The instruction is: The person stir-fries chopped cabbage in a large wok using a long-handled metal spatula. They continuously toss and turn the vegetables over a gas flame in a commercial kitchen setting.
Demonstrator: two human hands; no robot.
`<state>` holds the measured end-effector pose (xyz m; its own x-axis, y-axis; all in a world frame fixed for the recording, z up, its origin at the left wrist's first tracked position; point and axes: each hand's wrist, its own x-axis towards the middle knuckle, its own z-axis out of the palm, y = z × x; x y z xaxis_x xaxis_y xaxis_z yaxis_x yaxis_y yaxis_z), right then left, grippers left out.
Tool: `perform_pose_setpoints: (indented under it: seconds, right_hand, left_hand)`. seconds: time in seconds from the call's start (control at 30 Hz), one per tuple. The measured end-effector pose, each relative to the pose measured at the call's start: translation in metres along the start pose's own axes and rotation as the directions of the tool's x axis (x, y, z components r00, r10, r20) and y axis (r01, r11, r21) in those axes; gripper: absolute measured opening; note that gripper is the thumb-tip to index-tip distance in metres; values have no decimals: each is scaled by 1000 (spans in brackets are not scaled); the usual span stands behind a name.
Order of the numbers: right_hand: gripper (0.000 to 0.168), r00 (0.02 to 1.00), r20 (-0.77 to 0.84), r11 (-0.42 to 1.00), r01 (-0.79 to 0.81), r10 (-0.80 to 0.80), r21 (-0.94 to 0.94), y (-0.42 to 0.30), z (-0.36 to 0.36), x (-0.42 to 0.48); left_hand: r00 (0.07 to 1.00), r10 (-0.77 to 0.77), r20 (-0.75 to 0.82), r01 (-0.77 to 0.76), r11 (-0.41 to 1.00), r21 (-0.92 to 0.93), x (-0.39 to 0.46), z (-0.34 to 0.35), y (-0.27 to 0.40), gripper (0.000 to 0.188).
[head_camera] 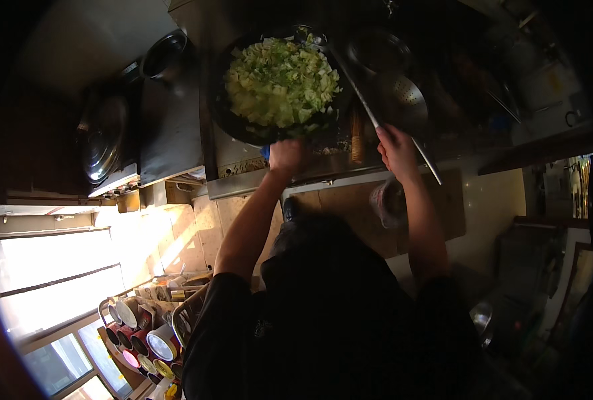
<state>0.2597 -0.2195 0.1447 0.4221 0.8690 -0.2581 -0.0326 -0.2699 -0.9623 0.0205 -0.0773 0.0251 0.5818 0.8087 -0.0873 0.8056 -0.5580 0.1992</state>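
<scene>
A large dark wok (220, 112) filled with chopped cabbage (281, 82) sits on the stove before me. My left hand (287, 156) is closed at the wok's near rim, on a blue cloth (265, 152); the grip itself is partly hidden. My right hand (396, 150) grips the long metal handle of a ladle (351, 82), whose head lies at the wok's upper right edge, among the cabbage. Between my hands, a bamboo wok brush (357, 142) rests on the stove.
A perforated metal strainer (407, 92) lies right of the wok. A dark pot (165, 54) and a lidded pan (101, 145) are at the left. A plastic bag (387, 204) is below my right forearm. Cans and tubs (163, 342) fill a shelf at the lower left.
</scene>
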Motion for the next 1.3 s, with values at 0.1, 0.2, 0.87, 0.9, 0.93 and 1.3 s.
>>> perform_pose_setpoints:
  seconds: [0.1,0.2,0.87,0.9,0.93,1.3]
  right_hand:
    - [30,997,-79,1000,4,-5,-5,-5,-13,1]
    - [31,999,-42,1000,6,-7,-13,-12,-20,6]
    - [26,996,87,373,75,17,-925,-91,24,31]
    - [26,993,116,351,111,-7,-930,-65,46,54]
    - [27,983,165,362,182,-76,-914,-25,64,83]
    - [44,986,149,372,165,-69,-914,17,29,101]
  left_hand:
    - [970,160,-186,-168,985,-32,-53,22,27,38]
    - [982,109,-155,-115,993,-31,-31,-47,24,33]
    - [991,114,-67,-113,994,8,51,-31,-30,30]
    - [991,119,-62,-119,993,3,55,-21,-34,30]
    - [991,121,-58,-122,993,-2,59,-11,-39,29]
    - [966,187,-178,-206,974,-92,65,33,-63,23]
